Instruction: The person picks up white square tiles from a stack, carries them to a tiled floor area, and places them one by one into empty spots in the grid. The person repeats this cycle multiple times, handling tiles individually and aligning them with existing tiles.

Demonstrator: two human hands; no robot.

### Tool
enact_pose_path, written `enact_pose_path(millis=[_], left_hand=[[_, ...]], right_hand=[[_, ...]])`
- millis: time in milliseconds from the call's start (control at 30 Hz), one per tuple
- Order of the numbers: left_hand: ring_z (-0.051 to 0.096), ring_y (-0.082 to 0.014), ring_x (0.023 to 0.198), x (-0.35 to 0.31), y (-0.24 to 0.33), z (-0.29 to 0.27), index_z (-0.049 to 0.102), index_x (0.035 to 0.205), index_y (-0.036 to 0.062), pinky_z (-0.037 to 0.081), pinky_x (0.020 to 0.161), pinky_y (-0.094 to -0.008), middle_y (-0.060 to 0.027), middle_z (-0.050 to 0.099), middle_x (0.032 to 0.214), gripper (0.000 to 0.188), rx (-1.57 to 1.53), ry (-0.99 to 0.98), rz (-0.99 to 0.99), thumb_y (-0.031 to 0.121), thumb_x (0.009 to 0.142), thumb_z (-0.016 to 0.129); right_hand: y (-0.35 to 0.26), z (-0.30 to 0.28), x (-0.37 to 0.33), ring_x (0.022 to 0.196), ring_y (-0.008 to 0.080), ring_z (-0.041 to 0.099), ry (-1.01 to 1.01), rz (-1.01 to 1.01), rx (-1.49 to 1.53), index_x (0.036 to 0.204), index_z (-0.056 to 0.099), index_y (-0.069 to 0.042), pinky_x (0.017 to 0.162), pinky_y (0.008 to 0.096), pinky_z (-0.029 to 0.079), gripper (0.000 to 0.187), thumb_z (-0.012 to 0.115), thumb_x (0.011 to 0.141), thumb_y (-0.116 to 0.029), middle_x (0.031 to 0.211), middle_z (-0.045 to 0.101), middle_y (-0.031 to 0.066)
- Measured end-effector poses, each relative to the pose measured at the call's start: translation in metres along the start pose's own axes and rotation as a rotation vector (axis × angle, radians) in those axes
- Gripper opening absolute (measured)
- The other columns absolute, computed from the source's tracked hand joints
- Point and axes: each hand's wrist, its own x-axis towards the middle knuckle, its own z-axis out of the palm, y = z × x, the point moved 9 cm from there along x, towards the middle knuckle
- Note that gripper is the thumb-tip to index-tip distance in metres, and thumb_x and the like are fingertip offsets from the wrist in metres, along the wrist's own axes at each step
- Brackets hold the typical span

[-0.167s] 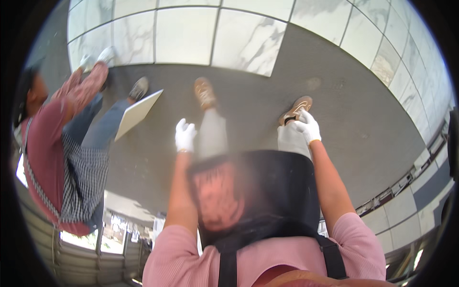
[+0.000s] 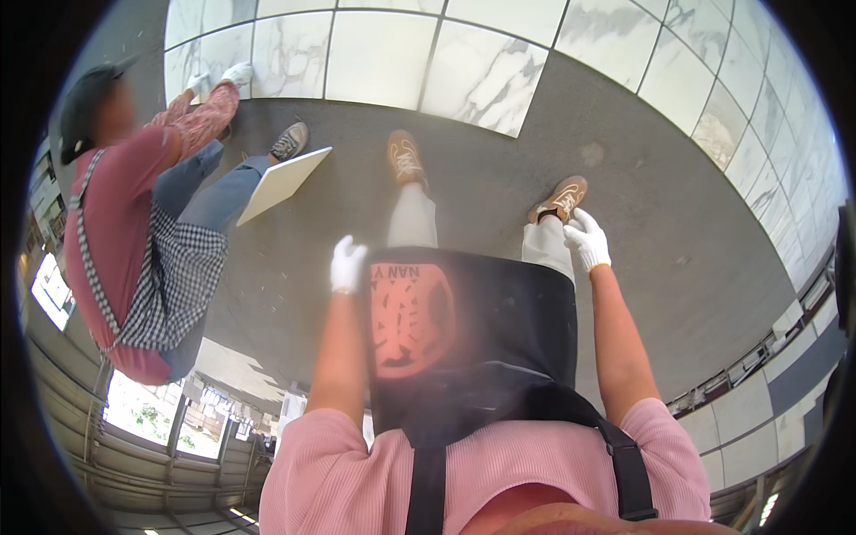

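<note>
Over smooth grey floor (image 2: 481, 196), left hand (image 2: 348, 264), right hand (image 2: 588, 240) white-gloved; veined marble-look tiles (image 2: 611, 40)

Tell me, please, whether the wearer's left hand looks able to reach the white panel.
Probably, perhaps with a lean: the left hand looks empty, and nothing visible stands between it and the white panel.

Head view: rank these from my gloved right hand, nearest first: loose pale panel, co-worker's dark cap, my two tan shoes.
From the right hand, as the head view shows it:
1. Right shoe: just beyond the fingers.
2. Left shoe: farther left.
3. Pale panel: left again, by the co-worker's shoe.
4. Dark cap: far left.
</note>
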Motion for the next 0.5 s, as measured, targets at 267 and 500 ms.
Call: enact_pose_path(millis=[267, 500], left_hand=[[0.065, -0.0234, 0.097, -0.141, -0.022, -0.044, 0.048, 0.145, 0.0068, 0.059, 0.083, -0.0414, -0.0134, 0.061, 0.127, 0.054, -0.171, -0.133, -0.205, 0.014, 0.095, 0.067], [0.065, -0.0249, 0.101, -0.227, 0.020, -0.044, 0.048, 0.146, 0.0068, 0.058, 0.088, -0.0441, -0.0134, 0.060, 0.131, 0.054, -0.245, -0.163, -0.055, 0.017, 0.096, 0.066]], right_hand=[[-0.010, -0.026, -0.104, 0.102, 0.0204, 0.067, -0.073, -0.016, -0.042, 0.148, 0.048, 0.003, 0.087, 0.0346, 0.055, 0.068, 0.074, 0.087, -0.011, 0.119, 0.067, 0.0141], [-0.013, -0.096, -0.151, 0.093, 0.0193, 0.066, -0.076, -0.084, -0.007, 0.150, 0.045, 0.000, 0.080, 0.0353, 0.056, 0.069, 0.073, 0.088, -0.012, 0.115, 0.067, 0.0116]])
